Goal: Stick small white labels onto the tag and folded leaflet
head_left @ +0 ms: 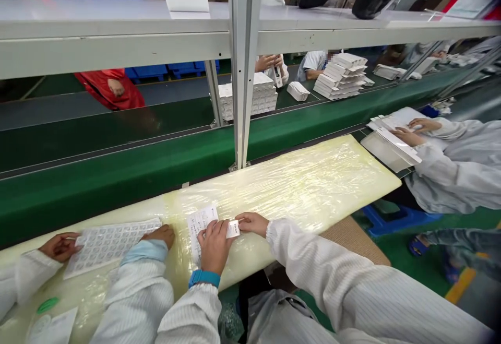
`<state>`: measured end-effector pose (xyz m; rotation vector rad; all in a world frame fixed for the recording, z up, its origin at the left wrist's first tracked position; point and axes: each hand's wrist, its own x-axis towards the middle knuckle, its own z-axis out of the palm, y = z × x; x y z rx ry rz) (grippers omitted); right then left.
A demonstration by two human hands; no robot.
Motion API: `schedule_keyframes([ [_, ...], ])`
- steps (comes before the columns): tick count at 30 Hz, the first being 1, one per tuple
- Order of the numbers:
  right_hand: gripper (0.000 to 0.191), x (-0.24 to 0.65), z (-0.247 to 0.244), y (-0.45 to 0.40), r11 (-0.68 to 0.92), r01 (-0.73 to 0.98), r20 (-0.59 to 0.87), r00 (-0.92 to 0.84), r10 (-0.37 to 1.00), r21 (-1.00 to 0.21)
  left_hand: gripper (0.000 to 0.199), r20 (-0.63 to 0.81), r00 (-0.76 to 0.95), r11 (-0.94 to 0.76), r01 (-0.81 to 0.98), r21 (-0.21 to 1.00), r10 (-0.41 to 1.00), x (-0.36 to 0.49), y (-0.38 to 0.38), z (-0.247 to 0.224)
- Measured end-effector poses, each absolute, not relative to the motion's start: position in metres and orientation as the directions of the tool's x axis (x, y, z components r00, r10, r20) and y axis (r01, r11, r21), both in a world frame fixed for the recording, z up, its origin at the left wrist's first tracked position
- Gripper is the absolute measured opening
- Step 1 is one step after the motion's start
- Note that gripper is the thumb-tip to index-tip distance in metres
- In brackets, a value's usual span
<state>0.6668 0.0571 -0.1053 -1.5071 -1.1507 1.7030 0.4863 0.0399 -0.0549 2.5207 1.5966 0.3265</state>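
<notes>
A small white box [234,228] with dark print on it is between my two hands, just above the plastic-wrapped tabletop. My left hand [214,247], with a blue band at the wrist, has its fingers closed around the box's left side. At its right end, my right hand [252,224] pinches it between thumb and fingers. Beneath and left of my left hand lies a white sheet [201,221] with handwritten lines, partly covered by my fingers.
To my left, a co-worker's hands hold a white sheet of small compartments [113,242]. A green round object [47,305] lies nearby. A metal post [243,83] rises beyond the table, beside the green conveyor [117,177]. At right another person handles papers over a white tray [387,151].
</notes>
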Motion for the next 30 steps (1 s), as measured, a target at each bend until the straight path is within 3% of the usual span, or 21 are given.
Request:
schedule_keyframes([
  [13, 0.018, 0.676, -0.08, 0.008, -0.367, 0.224, -0.408, -0.175, 0.896, -0.903, 0.033, 0.163, 0.424, -0.451, 0.87, 0.199, 0.891, 0.48, -0.021, -0.044],
  [18, 0.009, 0.687, -0.053, 0.002, -0.196, 0.255, -0.217, -0.054, 0.975, -0.947, 0.036, 0.156, 0.29, -0.315, 0.933, 0.175, 0.944, 0.481, -0.003, -0.042],
  [22, 0.015, 0.67, -0.038, 0.002, -0.005, 0.285, -0.03, -0.084, 0.996, -0.958, 0.034, 0.106, 0.301, -0.316, 0.932, 0.177, 0.948, 0.495, 0.016, -0.042],
  [27, 0.026, 0.675, -0.057, 0.027, 0.04, 0.363, 0.034, -0.024, 0.999, -0.931, 0.035, 0.074, 0.29, -0.299, 0.934, 0.196, 0.954, 0.505, 0.034, -0.045],
  [30, 0.028, 0.688, -0.069, 0.04, 0.117, 0.354, 0.076, -0.128, 0.989, -0.928, 0.036, 0.075, 0.291, -0.3, 0.936, 0.185, 0.954, 0.504, 0.04, -0.047],
])
